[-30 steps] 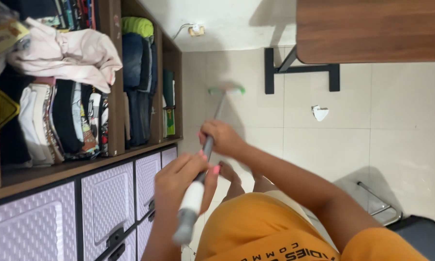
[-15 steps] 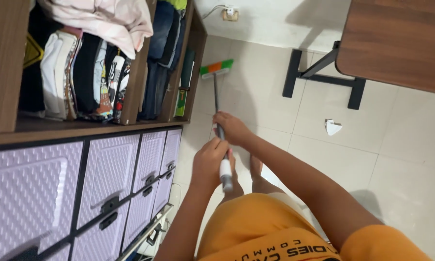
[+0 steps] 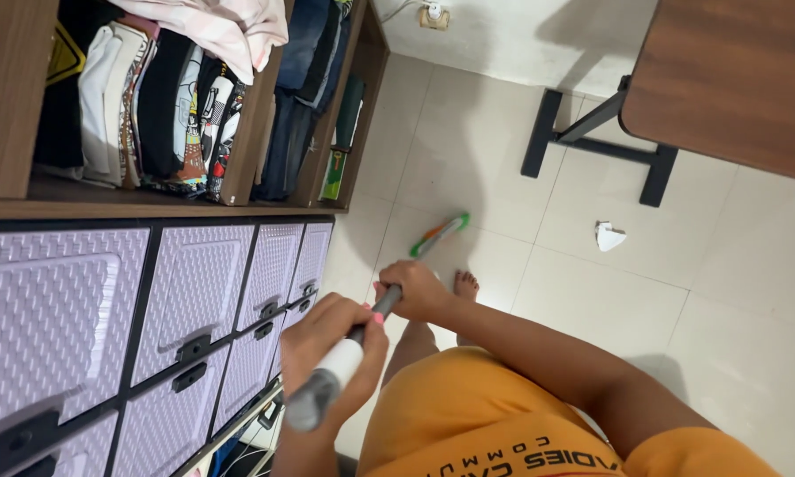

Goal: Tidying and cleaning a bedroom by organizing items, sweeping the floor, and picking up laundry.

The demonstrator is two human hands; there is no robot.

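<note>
Both my hands grip a long broom handle [image 3: 340,362], grey and white near its top end. My left hand [image 3: 327,340] holds the upper part, close to the camera. My right hand [image 3: 412,291] holds it lower down. The broom's green and orange head [image 3: 439,234] rests on the white tiled floor [image 3: 592,291], just ahead of my bare foot [image 3: 465,283]. I wear orange clothing. A small crumpled piece of white paper [image 3: 608,235] lies on the tiles to the right of the broom head.
A wooden shelf [image 3: 238,150] stuffed with folded clothes stands on the left, with lilac plastic drawers [image 3: 194,291] below it. A brown table top [image 3: 733,79] on a black metal frame [image 3: 592,141] fills the upper right. A wall socket [image 3: 433,13] sits at the wall's base.
The broom head has swept back along the floor from the far shelf corner toward my foot. The view has tilted down, and both hands stayed on the handle.
</note>
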